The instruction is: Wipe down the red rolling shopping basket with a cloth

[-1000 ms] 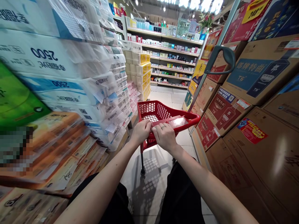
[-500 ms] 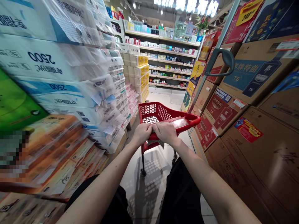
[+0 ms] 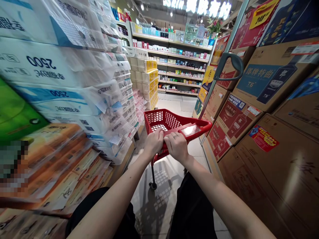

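A red plastic shopping cart (image 3: pixel 171 116) with lattice walls stands in the aisle in front of me, turned at a slant. My left hand (image 3: pixel 154 142) is closed around the left end of its handle. Beside it, almost touching, my right hand (image 3: pixel 176 146) grips the same handle bar, with a ring visible on one finger. A clear, shiny panel (image 3: pixel 189 130) is set in the handle to the right of my hands. Part of the cart's floor shows its open lattice. One caster (image 3: pixel 153 185) rests on the tiles below; my hands and legs hide the others.
Wrapped tissue packs (image 3: pixel 62 73) are stacked high on the left, with orange packs (image 3: pixel 67 159) nearer. Cartons (image 3: pixel 261 76) line the right side, where a pole carries a grey handle (image 3: pixel 228 68). Shelves of small boxed goods (image 3: pixel 179 63) stand ahead beyond the tiled floor (image 3: pixel 171 104).
The cart has swung slightly, its basket shifting left and its handle tilting more. My hands are wrapped lower and more fully around the bar. The surrounding shelves and cartons have shifted slightly in view.
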A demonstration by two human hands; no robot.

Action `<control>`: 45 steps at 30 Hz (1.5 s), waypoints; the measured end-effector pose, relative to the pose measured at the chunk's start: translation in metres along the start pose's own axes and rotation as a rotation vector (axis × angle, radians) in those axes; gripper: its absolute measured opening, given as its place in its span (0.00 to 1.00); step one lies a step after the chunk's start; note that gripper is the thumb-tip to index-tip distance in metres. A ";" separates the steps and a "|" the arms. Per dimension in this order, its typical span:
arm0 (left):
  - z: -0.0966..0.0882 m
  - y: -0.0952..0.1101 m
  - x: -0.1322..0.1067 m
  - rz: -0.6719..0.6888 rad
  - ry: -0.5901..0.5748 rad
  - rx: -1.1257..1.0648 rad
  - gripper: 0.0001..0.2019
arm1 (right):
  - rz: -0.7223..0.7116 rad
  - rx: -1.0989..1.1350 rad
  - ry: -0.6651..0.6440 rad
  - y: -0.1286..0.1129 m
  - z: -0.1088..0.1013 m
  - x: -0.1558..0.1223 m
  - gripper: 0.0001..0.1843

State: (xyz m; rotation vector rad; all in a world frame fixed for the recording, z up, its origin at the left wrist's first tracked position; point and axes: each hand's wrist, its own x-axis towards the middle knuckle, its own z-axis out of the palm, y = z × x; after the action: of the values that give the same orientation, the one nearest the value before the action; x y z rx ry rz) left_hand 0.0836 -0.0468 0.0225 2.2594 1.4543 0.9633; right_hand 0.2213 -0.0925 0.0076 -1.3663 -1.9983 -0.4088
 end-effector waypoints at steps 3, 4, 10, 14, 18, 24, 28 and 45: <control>-0.001 0.000 -0.002 -0.014 0.033 -0.045 0.19 | -0.024 0.069 0.121 -0.005 0.004 -0.015 0.17; -0.001 0.000 -0.002 -0.016 0.035 -0.054 0.19 | -0.048 0.078 0.124 -0.003 0.004 -0.017 0.17; -0.001 -0.002 -0.002 0.000 0.019 -0.074 0.18 | -0.200 0.012 0.081 0.037 -0.001 -0.015 0.15; 0.002 -0.001 -0.003 0.042 0.008 -0.055 0.19 | -0.274 -0.012 0.076 0.054 0.001 -0.015 0.16; 0.004 0.001 -0.002 0.041 -0.004 -0.038 0.20 | -0.295 -0.025 0.057 0.059 0.002 -0.013 0.15; 0.008 0.001 0.002 0.076 0.013 -0.052 0.20 | -0.238 -0.056 0.017 0.064 -0.006 -0.001 0.15; 0.011 0.003 0.003 0.072 0.020 -0.022 0.20 | -0.122 -0.074 -0.037 0.061 -0.008 0.012 0.19; 0.013 0.012 -0.002 0.010 0.057 0.006 0.19 | 0.058 -0.101 -0.273 0.053 -0.017 0.032 0.20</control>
State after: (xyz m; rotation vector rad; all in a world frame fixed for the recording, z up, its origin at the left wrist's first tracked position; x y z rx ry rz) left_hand 0.1002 -0.0525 0.0195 2.2630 1.4730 1.0351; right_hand 0.2686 -0.0586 0.0359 -1.6120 -2.1742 -0.3132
